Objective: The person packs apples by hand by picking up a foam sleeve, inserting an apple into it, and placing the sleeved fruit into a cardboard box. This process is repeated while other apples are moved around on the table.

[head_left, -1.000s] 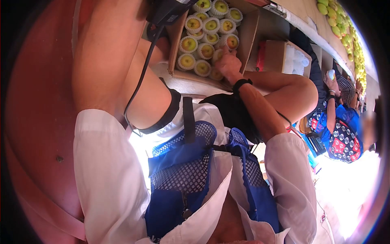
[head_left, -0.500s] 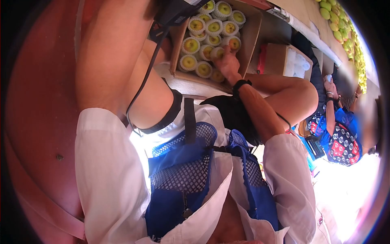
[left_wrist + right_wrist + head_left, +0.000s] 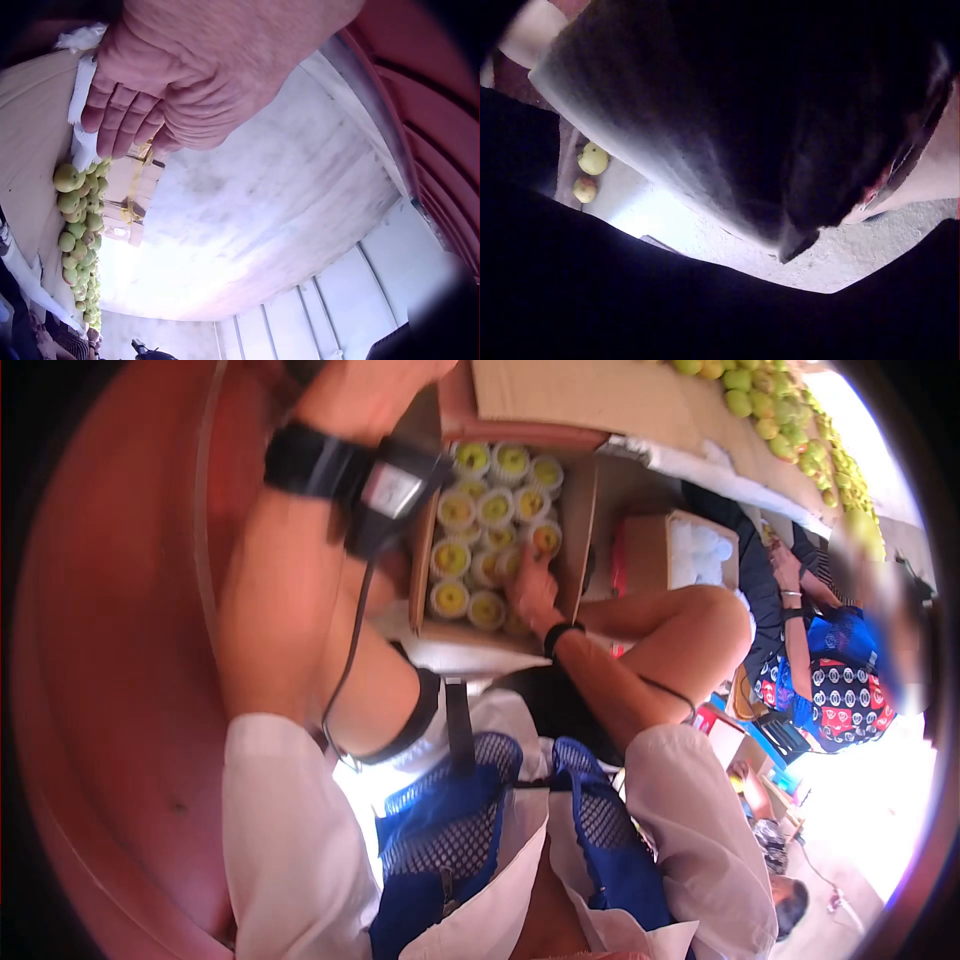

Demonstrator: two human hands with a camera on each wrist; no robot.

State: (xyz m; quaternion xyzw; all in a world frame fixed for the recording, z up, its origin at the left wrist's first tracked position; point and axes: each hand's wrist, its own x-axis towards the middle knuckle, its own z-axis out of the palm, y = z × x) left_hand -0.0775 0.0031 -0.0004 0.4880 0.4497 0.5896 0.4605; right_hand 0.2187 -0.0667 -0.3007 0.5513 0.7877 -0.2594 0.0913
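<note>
The left hand (image 3: 187, 79) is open, fingers together; the right (image 3: 534, 590) touches a netted apple (image 3: 508, 564), toward six o'clock in the carton (image 3: 578, 510), pinch unclear; likely light, firm, bruisable, best cupped round its sides.

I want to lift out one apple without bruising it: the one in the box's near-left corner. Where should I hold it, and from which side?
Probably best from straight above, fingertips and thumb on the sides of the apple, over its foam sleeve. Its top faces up, uncovered, while the box walls and neighbouring apples crowd its sides.
</note>
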